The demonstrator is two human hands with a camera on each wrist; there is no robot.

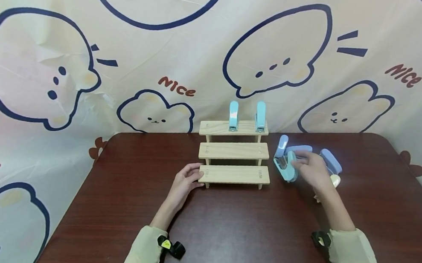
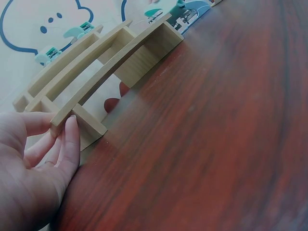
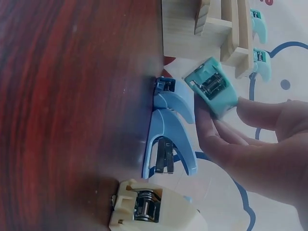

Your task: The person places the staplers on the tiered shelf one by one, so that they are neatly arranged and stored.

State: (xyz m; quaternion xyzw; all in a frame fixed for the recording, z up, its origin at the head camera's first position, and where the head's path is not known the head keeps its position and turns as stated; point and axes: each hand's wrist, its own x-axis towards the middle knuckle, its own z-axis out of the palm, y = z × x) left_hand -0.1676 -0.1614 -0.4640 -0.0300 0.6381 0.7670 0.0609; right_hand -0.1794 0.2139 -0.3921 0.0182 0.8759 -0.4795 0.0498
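OK so on my feed the teal stapler-like gadget [image 3: 224, 101] is tilted in the right hand [image 1: 314, 170], which reaches forward with thumb and fingers closed in a pinch on it. Blue gadgets [image 1: 331, 161] lie around that hand, plus a cream one [image 3: 183, 211] just to its right. The left hand [image 1: 183, 183] reaches forward too, pinching the near left end of the wooden rack [image 1: 234, 175]; I can't read the tiny marks there. Beyond both hands, two light-blue gadgets [image 1: 260, 116] stand up top, then a cloth [image 1: 210, 63] reading "Nice".
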